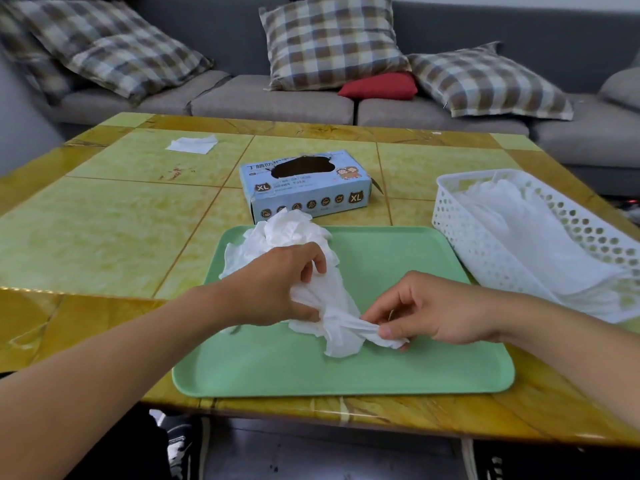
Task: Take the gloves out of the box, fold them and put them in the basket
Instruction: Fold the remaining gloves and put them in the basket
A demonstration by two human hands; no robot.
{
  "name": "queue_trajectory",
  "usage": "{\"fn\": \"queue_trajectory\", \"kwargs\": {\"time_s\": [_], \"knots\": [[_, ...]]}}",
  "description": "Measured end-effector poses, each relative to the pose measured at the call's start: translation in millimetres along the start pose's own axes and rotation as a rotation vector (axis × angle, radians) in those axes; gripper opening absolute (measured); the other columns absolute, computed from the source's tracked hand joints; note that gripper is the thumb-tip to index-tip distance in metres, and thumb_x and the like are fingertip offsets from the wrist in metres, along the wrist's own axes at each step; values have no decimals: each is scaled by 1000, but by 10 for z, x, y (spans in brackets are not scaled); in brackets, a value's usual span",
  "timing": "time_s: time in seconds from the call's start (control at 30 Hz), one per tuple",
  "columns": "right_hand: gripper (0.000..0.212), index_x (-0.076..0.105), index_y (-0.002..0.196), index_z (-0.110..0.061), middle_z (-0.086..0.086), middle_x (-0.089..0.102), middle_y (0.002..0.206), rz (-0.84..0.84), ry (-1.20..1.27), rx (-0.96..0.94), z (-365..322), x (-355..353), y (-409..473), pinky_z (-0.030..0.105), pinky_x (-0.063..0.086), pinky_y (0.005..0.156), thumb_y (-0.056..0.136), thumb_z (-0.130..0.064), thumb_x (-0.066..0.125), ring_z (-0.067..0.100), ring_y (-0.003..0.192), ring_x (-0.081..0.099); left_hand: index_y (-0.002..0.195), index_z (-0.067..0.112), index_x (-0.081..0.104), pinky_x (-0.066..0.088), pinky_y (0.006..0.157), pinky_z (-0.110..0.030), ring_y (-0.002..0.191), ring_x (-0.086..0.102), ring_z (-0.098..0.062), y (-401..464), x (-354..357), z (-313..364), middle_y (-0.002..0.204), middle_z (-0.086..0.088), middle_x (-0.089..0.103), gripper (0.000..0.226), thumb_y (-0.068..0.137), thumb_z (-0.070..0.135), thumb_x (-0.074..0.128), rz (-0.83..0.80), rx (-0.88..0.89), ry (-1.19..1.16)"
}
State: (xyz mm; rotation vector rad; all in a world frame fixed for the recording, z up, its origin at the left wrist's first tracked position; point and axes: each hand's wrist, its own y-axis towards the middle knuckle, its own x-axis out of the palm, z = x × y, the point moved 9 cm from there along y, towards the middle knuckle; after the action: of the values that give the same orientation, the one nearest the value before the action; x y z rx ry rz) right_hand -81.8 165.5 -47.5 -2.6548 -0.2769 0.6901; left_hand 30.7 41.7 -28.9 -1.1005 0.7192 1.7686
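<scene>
Left hand (pixel 277 282) grips the bunched middle of a white glove (pixel 332 317), fingers curled round it; right hand (pixel 433 310) pinches the glove's twisted end between thumb and fingertips, low over the green tray (pixel 381 368). Both hands are clamped on the same glove, which is stretched between them just above the tray

Step in hand, as I read it: untangling and flattening one glove before the fold. To do it well:
- pull the ends apart gently, so thin material untwists rather than tears
- lay it flat on bare tray, cuff one side, fingers the other
- smooth out before folding, else the fold won't hold
- keep it clear of the crumpled pile (pixel 287 233) at the tray's far-left corner, which the glove's far end seems to run into; can't tell if they're separate

Counts:
- glove box (pixel 308 188): 1, light blue, XL marks, opening on top, behind the tray
- basket (pixel 485 251): 1, white perforated, right of the tray, holds flattened white gloves; number unreadable, layers merge
- tray: 1
- crumpled pile: gloves not countable
- white sheet (pixel 192 144): 1, far left on the yellow-green table (pixel 104 220)
- hands: 2, both busy

Sofa with plaid cushions sits behind the table
</scene>
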Motion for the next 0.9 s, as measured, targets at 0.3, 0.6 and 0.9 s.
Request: {"fn": "queue_trajectory", "kwargs": {"time_s": [0.3,0.6,0.9], "knots": [[24,73,93,-11,0,72,84,303,316,-115,-125,-383,-49,30,58,78,102,-1,52,12,80,65,142,40,33,28,98,-35,120,31,-16,-59,128,-82,132,13,31,89,66,77,61,-42,-104,241],[23,59,110,-1,14,53,82,248,714,-119,-237,-679,-282,33,60,70,90,-7,49,17,70,62,148,23,29,42,104,-44,126,37,-27,-36,-291,-377,144,-2,34,82,73,4,57,179,-307,262],[38,56,133,-10,23,74,101,463,1123,-290,-380,-820,-401,28,62,67,102,3,38,28,84,76,140,35,42,41,103,-46,130,35,-20,-55,-535,-457,141,3,40,83,59,26,59,60,-323,-105]]}}
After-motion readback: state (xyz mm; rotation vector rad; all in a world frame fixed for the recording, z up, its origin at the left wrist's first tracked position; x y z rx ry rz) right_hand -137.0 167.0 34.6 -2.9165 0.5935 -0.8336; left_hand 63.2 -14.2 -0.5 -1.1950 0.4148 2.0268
